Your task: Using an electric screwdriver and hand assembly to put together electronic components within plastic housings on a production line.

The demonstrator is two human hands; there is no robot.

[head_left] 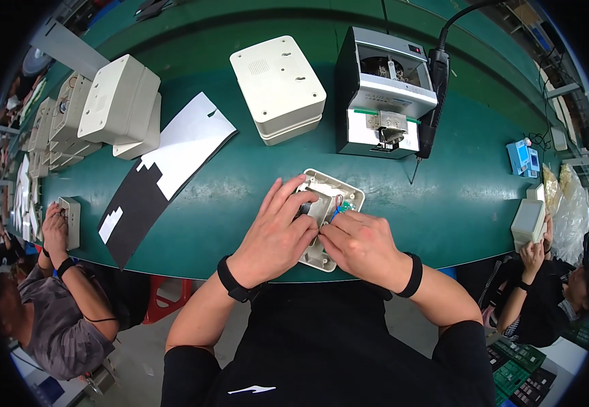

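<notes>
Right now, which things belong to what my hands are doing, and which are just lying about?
Likely belongs: open cream housing, coloured wires, green board; perhaps corded screwdriver.
Apparently lying about: closed cream box, black-and-white sheet, blue devices.

Bright, soft glare on green tabletop, fisheye-bent edges

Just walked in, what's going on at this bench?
A person has both bare hands at an open cream housing near the front edge of the green table. The left hand covers its left side; the right hand is beside a small green board inside. Exactly what either grips is hidden. A black-and-silver machine stands beyond.
</notes>
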